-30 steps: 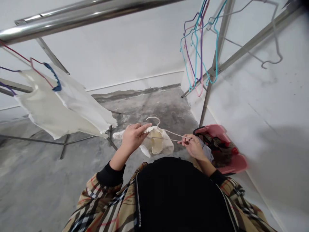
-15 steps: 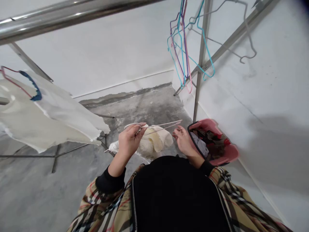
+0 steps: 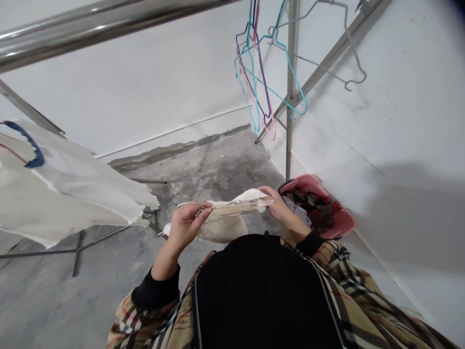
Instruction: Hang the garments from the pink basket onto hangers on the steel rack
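Along the left side, a white garment (image 3: pixel 69 189) already hangs from a blue hanger (image 3: pixel 31 148) on the steel rail (image 3: pixel 90 34). At centre, the left hand (image 3: pixel 189 225) pinches a pale hanger (image 3: pixel 232 207) with curled fingers, and a cream cloth (image 3: pixel 221 229) sags beneath it, not yet hung. The right hand (image 3: pixel 278 203) pinches the hanger's other end. Further right, more clothes (image 3: pixel 308 203) wait in a pink basket (image 3: pixel 301 183).
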Available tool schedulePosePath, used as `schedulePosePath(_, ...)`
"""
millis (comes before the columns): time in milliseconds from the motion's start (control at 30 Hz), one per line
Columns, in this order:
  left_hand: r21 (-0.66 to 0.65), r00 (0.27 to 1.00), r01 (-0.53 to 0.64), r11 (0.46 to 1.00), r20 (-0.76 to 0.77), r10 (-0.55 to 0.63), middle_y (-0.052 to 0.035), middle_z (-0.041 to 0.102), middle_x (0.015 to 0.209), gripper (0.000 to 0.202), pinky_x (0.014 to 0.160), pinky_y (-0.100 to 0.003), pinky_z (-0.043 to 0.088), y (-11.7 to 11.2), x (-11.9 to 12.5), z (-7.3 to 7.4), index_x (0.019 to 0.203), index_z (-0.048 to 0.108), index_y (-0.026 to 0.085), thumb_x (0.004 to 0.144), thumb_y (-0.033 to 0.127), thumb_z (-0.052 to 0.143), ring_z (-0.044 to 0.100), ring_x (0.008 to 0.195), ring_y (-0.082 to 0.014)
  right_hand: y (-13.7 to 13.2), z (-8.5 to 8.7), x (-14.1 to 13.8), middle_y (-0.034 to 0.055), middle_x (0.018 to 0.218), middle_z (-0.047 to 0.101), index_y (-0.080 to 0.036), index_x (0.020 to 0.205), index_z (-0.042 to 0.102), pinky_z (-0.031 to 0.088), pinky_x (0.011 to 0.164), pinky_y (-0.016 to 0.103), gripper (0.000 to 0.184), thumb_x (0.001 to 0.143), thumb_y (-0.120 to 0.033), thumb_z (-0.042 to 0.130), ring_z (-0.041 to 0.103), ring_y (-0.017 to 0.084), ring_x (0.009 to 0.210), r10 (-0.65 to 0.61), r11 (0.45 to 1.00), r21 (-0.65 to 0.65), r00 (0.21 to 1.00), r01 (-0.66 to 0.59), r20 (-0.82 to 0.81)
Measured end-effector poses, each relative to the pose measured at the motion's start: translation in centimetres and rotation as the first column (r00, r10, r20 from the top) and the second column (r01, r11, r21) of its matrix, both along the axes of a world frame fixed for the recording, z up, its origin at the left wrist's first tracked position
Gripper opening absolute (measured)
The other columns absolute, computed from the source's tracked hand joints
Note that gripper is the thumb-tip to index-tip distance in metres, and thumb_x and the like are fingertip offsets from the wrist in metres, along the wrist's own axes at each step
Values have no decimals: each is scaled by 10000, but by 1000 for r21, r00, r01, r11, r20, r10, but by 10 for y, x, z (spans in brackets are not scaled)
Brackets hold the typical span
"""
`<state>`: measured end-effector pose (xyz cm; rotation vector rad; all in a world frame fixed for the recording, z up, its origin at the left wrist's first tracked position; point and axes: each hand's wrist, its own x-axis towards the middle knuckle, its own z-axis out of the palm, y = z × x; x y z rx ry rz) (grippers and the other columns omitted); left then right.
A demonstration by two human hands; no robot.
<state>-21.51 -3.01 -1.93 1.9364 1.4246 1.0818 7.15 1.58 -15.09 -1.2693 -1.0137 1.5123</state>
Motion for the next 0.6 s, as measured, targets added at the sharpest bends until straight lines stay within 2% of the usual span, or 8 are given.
schedulePosePath(67,-31,1000,12,999,-26,-13,-46,761,814,109,693,-276,516,0,-9,-9,743,743,236,774,325,687,701,747,-203,3,10,9,-46,741,612,-237,972,572,370,517,221,352,623,-240,609,509,110,559,-23,999,-37,995,20,-93)
schedulePosePath(100,-31,999,1,1000,-48,-2,-47,761,816,117,696,-271,514,0,-11,-14,756,745,235,780,330,681,701,745,-199,4,15,12,-46,744,610,-231,962,574,371,518,221,349,615,-238,612,511,108,557,-35,999,-39,995,32,-88)
schedulePosePath(267,-35,987,-143,989,-78,140,-35,759,836,158,705,-246,505,-4,-14,-30,803,742,223,802,356,657,689,754,-176,8,36,18,-13,783,629,-197,882,597,409,599,238,276,610,-237,610,545,129,662,-16,997,76,995,8,96)
schedulePosePath(400,-96,979,-195,976,39,199,-34,759,835,192,690,-241,519,-7,-16,-36,765,726,200,804,374,657,690,749,-169,9,40,25,-26,736,578,-178,883,611,393,615,241,286,600,-220,619,521,122,665,8,989,144,974,-41,225)
schedulePosePath(500,-84,983,-166,983,61,171,-42,760,821,222,691,-252,534,-6,-19,-38,704,711,192,802,384,659,698,751,-176,9,40,28,-32,722,546,-173,889,630,378,600,238,283,610,-221,631,501,117,653,40,982,162,954,-92,296)
schedulePosePath(600,-30,995,-99,995,-27,98,-42,762,807,207,711,-271,544,-4,-20,-40,709,720,203,799,383,667,708,761,-188,7,41,28,-17,761,574,-176,894,618,396,612,243,270,627,-201,585,526,128,679,27,982,170,952,-82,305)
